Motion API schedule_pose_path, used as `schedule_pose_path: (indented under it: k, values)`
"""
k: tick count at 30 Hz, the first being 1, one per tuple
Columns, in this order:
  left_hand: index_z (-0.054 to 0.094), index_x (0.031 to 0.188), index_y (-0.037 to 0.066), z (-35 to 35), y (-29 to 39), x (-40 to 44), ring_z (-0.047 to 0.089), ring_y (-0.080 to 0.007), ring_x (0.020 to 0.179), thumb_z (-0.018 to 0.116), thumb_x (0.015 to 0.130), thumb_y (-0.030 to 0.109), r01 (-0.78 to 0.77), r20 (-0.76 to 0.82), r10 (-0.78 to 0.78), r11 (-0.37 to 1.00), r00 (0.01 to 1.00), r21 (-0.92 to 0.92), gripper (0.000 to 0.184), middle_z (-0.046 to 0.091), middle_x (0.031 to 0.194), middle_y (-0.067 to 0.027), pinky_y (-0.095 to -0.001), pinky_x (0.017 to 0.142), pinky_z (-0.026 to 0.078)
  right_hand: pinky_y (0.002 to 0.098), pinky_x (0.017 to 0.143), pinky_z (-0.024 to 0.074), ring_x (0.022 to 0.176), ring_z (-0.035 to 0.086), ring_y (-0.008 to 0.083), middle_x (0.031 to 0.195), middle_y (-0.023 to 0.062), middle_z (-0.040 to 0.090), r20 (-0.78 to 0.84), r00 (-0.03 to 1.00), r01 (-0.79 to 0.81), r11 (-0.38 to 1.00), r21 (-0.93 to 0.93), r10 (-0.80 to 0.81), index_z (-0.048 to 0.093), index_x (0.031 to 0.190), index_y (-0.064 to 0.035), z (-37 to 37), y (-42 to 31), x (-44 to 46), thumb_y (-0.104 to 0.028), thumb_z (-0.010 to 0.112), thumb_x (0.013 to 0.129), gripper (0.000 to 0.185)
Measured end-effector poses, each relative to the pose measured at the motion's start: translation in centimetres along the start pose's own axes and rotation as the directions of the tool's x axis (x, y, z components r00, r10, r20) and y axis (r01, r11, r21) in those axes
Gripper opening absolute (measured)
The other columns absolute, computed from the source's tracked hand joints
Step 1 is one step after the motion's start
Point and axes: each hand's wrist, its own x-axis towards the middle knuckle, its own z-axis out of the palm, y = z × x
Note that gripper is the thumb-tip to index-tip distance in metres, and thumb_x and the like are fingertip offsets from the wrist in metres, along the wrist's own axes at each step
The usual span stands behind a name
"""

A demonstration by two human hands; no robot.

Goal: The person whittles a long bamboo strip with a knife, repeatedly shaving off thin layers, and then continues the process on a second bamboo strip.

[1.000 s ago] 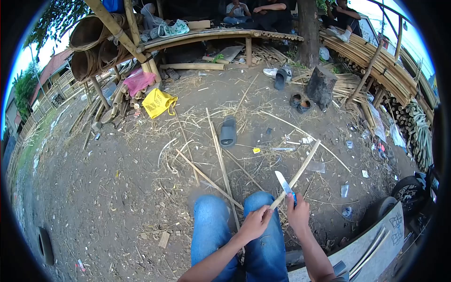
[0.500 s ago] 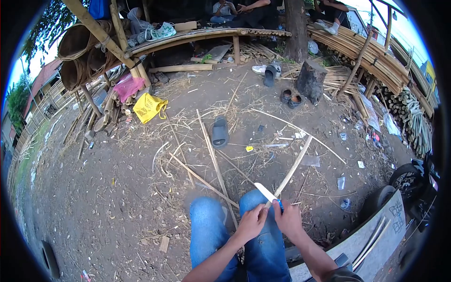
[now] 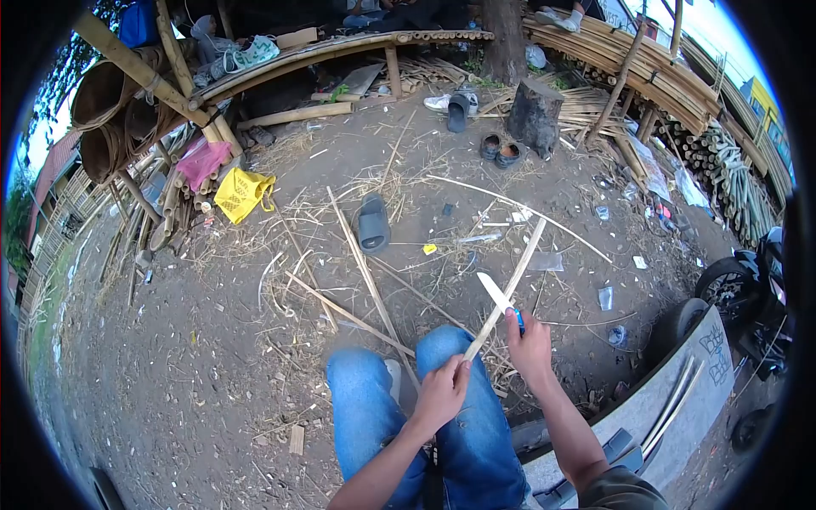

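Observation:
Between my knees and the ground ahead slants a pale bamboo strip. Its near end is in my left hand, which is closed around it above my knee. My right hand grips the blue handle of a knife. The knife's pale blade points up and left and lies across the strip, about midway along it. Whether the edge bites into the strip I cannot tell. More split bamboo strips lie on the dirt in front of my knees.
A grey slipper and a yellow bag lie on the littered ground. Behind them stand a bamboo bench and a tree stump. At my right are a grey board with thin strips on it and a motorbike wheel.
My right hand and the knife have moved forward along the strip, away from my left hand. The view has shifted, so the surroundings sit further left and higher.

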Motion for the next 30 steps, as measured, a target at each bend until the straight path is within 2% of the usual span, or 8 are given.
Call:
schedule_pose_path:
  k: [4, 5, 8, 13, 15, 19, 25, 30]
  values:
    - [0.059, 0.115, 0.002, 0.5, -1.2, 0.7, 0.064, -0.0371, 0.08, 0.044, 0.1, 0.029, -0.077, -0.013, 0.078, 0.993, 0.997, 0.089, 0.034, 0.064, 0.08, -0.0196, -0.0431, 0.07, 0.048, 0.0539, 0.058, 0.0481, 0.062, 0.06, 0.0508, 0.059, 0.0307, 0.056, 0.115, 0.981, 0.163, 0.985, -0.062, -0.155, 0.06, 0.076, 0.0038, 2.4, 0.4, -4.6, -0.035, 0.054, 0.096, 0.044]
    - [0.062, 0.107, 0.003, 0.0, -0.6, 0.5, 0.063, -0.0339, 0.058, 0.052, 0.099, 0.021, -0.03, -0.036, 0.03, 1.0, 0.999, -0.001, 0.022, 0.062, 0.067, -0.0171, -0.0402, 0.054, 0.046, 0.0525, 0.057, 0.0479, 0.062, 0.06, 0.0498, 0.059, 0.0301, 0.056, 0.13, 0.97, 0.211, 0.977, -0.041, -0.204, 0.06, 0.077, 0.0038, 2.6, 0.5, -5.7, -0.035, 0.054, 0.096, 0.044]
    - [0.063, 0.108, 0.002, -0.8, 0.3, 0.0, 0.058, -0.0168, 0.051, 0.051, 0.1, 0.022, 0.072, 0.04, -0.067, 0.99, 0.997, -0.121, 0.024, 0.059, 0.062, -0.0087, -0.0325, 0.051, 0.043, 0.0521, 0.057, 0.0481, 0.061, 0.061, 0.0475, 0.059, 0.029, 0.057, 0.064, 0.997, 0.049, 0.998, 0.031, -0.051, 0.061, 0.078, 0.0036, 0.5, -0.6, -2.9, -0.036, 0.054, 0.096, 0.044]
    - [0.064, 0.105, 0.0, 0.1, -1.3, 0.5, 0.054, -0.013, 0.051, 0.051, 0.099, 0.021, 0.029, 0.015, -0.027, 0.981, 1.0, -0.191, 0.025, 0.057, 0.061, -0.0066, -0.0301, 0.05, 0.042, 0.0528, 0.058, 0.0488, 0.059, 0.061, 0.0472, 0.058, 0.0286, 0.057, 0.004, 0.999, -0.044, 0.999, 0.015, 0.044, 0.061, 0.079, 0.0035, 1.1, -0.7, -2.3, -0.037, 0.054, 0.096, 0.045]
    - [0.064, 0.109, 0.0, 0.0, -1.5, 0.6, 0.051, -0.006, 0.061, 0.052, 0.1, 0.021, 0.104, 0.068, -0.092, 0.974, 0.993, -0.2, 0.026, 0.056, 0.067, -0.0022, -0.025, 0.056, 0.04, 0.0537, 0.057, 0.0488, 0.058, 0.061, 0.0476, 0.057, 0.0283, 0.057, 0.125, 0.971, 0.213, 0.974, -0.074, -0.203, 0.061, 0.079, 0.003, 3.2, 0.5, -5.8, -0.037, 0.054, 0.096, 0.044]
    - [0.064, 0.106, -0.001, 0.2, -0.4, 0.2, 0.05, -0.0072, 0.056, 0.052, 0.1, 0.02, 0.113, 0.051, -0.107, 0.984, 0.993, -0.137, 0.026, 0.055, 0.063, -0.0029, -0.0268, 0.053, 0.04, 0.0514, 0.053, 0.0486, 0.059, 0.061, 0.0483, 0.057, 0.0289, 0.057, 0.055, 0.999, 0.006, 1.0, -0.026, -0.004, 0.061, 0.078, 0.0031, 0.8, -0.1, -1.1, -0.038, 0.051, 0.097, 0.046]
    - [0.065, 0.104, 0.0, 0.3, 0.2, 0.1, 0.052, -0.0096, 0.053, 0.053, 0.099, 0.022, 0.152, -0.011, -0.152, 0.988, 0.988, 0.004, 0.026, 0.057, 0.061, -0.0055, -0.0301, 0.052, 0.04, 0.0499, 0.05, 0.0477, 0.056, 0.061, 0.0458, 0.055, 0.0277, 0.056, 0.014, 0.995, 0.099, 0.992, -0.083, -0.098, 0.061, 0.076, 0.004, 2.9, 1.3, -3.1, -0.04, 0.05, 0.098, 0.05]
    - [0.066, 0.103, 0.0, 1.0, -1.6, 0.0, 0.054, -0.0115, 0.052, 0.053, 0.098, 0.021, 0.117, -0.033, -0.117, 0.993, 0.993, -0.008, 0.025, 0.058, 0.06, -0.006, -0.0305, 0.052, 0.042, 0.0519, 0.055, 0.0477, 0.059, 0.06, 0.0475, 0.06, 0.029, 0.057, 0.082, 0.996, -0.047, 0.999, 0.022, 0.045, 0.061, 0.079, 0.0053, 2.2, -0.3, -2.0, -0.038, 0.05, 0.099, 0.049]
